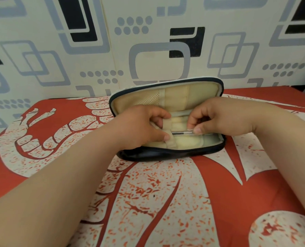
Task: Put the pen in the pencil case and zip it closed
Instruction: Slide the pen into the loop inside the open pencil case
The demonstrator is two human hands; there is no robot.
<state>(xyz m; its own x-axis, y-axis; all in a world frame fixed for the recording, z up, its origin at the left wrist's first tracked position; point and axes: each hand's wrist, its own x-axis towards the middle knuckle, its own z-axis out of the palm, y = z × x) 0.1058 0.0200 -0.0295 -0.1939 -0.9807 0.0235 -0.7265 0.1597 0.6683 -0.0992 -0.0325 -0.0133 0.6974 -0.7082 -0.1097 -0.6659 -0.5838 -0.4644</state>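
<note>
A dark pencil case (166, 154) with a cream lining lies unzipped on the bed, its lid standing up at the back. A clear pen (182, 133) lies level inside it, its left end under a cream elastic band (166, 126). My right hand (217, 118) pinches the pen's right part between thumb and fingers. My left hand (141, 127) grips the elastic band, thumb pressed on it beside the pen's left end. The pen's tip is hidden under the band.
The case sits on a red bedsheet (166, 202) with large cream leaf patterns. Right behind it rises a cream wall (148, 41) with grey and black shapes. Both my forearms stretch across the sheet toward the case.
</note>
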